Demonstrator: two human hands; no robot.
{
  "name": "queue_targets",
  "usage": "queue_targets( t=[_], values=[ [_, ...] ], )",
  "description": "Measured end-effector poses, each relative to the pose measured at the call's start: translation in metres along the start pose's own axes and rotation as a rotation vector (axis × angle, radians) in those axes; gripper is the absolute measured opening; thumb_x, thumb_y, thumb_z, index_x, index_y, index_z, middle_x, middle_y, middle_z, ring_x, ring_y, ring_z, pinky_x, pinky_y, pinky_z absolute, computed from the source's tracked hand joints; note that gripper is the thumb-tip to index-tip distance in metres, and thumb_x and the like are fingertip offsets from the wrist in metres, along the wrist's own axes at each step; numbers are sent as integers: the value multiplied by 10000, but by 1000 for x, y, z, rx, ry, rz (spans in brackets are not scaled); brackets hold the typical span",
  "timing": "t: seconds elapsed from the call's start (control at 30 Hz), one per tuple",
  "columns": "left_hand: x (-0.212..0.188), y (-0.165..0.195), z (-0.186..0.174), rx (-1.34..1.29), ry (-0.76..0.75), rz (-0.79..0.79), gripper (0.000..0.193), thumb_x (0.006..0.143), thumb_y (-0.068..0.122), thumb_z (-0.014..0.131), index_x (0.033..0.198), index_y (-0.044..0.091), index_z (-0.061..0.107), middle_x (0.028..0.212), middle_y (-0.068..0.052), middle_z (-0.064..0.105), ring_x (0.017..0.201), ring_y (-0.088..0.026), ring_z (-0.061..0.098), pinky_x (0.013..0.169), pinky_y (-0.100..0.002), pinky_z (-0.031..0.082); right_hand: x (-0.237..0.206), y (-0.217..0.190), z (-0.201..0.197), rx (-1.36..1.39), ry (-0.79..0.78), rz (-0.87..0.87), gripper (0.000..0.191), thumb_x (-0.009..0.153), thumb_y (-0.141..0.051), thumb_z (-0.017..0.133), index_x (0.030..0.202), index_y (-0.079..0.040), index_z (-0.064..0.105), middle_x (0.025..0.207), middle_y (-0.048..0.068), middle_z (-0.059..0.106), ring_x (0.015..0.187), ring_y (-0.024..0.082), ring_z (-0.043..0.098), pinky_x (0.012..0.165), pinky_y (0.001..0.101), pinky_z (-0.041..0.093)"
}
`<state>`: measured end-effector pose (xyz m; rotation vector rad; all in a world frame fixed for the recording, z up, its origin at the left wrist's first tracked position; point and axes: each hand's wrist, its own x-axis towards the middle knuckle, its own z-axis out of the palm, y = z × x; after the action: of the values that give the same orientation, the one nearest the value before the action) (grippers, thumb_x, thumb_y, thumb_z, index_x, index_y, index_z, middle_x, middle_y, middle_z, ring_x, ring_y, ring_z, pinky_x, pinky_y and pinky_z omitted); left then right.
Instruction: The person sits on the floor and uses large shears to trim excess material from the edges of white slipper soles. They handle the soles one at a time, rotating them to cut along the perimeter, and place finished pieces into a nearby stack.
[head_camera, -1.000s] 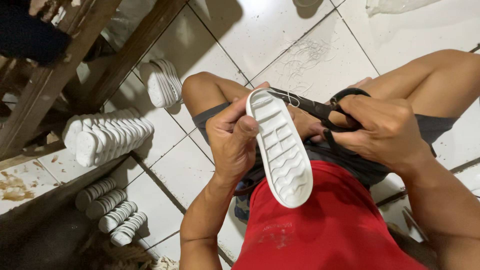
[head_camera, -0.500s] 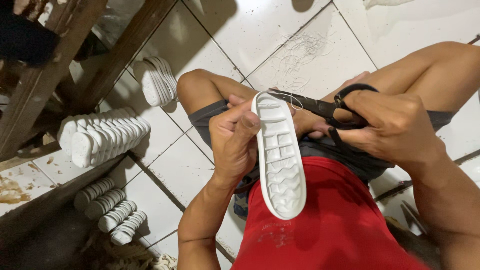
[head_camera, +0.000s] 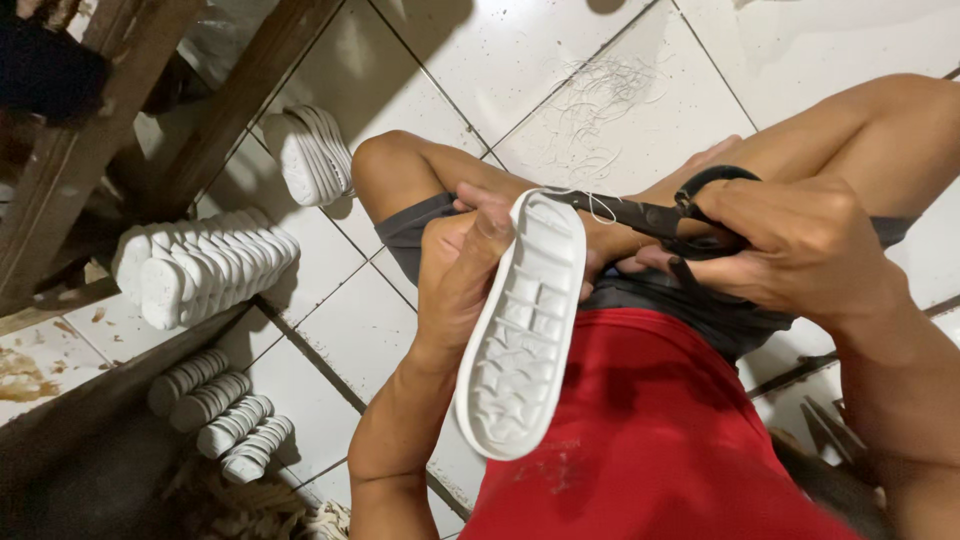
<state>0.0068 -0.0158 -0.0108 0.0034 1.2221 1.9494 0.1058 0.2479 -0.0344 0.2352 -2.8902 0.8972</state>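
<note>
My left hand (head_camera: 462, 268) grips a white rubber shoe sole (head_camera: 522, 330) by its edge, tread side up, over my lap. My right hand (head_camera: 790, 245) holds black scissors (head_camera: 660, 215), fingers through the handles. The blades point left and meet the upper rim of the sole, where a thin white trimming curls off. I sit on the tiled floor in a red shirt and grey shorts, knees bent.
Rows of white soles (head_camera: 205, 265) stand stacked on the floor at left, another stack (head_camera: 315, 155) farther up and smaller ones (head_camera: 215, 415) below. Wooden beams (head_camera: 240, 100) cross the upper left. Thin trimmings (head_camera: 600, 100) litter the white tiles ahead.
The sole has turned slightly in my left hand and shifted right. The scissors stay at its upper rim, moved a little along the edge.
</note>
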Motion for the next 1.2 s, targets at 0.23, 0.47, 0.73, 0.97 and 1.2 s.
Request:
queue_targets(
  t=[0.23, 0.47, 0.73, 0.97, 1.2],
  values=[
    [4, 2, -1, -62, -55, -29, 585, 1095, 432, 606, 951, -133, 658, 842, -225, 720, 696, -261, 730, 637, -358, 623, -4, 2, -3, 71, 0, -45, 360, 764, -294, 875, 869, 2, 698, 696, 60, 618, 567, 183, 567, 484, 326, 438],
    [2, 3, -9, -21, -58, -164, 545, 1050, 404, 621, 1099, -135, 673, 886, -192, 693, 764, -243, 691, 707, -339, 553, -14, 12, -2, 62, -8, -49, 494, 674, -361, 896, 867, 55, 713, 691, 91, 677, 564, 191, 640, 491, 305, 483],
    [32, -38, -13, -364, -213, -372, 449, 998, 259, 708, 1299, -59, 608, 1179, -143, 640, 1088, -249, 622, 1009, -369, 383, -4, -18, 22, 975, 38, 323, 423, 819, -295, 826, 1105, 3, 735, 826, 26, 726, 688, 67, 682, 596, 215, 552],
    [9, -59, 3, 904, -94, 447, 584, 952, 132, 784, 1473, 7, 551, 1434, -100, 594, 1373, -254, 562, 1274, -396, 233, 6, -7, 52, 1456, 69, 465, 209, 978, -149, 720, 991, 58, 692, 768, 46, 690, 654, 89, 646, 607, 227, 520],
    [-2, -21, 2, 322, 23, 458, 771, 998, 83, 757, 1612, 5, 298, 1582, -171, 483, 1465, -250, 509, 1276, -370, 414, -2, -21, 9, 693, 11, 406, 421, 757, -259, 802, 1049, 30, 708, 784, 34, 684, 657, 107, 653, 565, 266, 536]
  ],
)
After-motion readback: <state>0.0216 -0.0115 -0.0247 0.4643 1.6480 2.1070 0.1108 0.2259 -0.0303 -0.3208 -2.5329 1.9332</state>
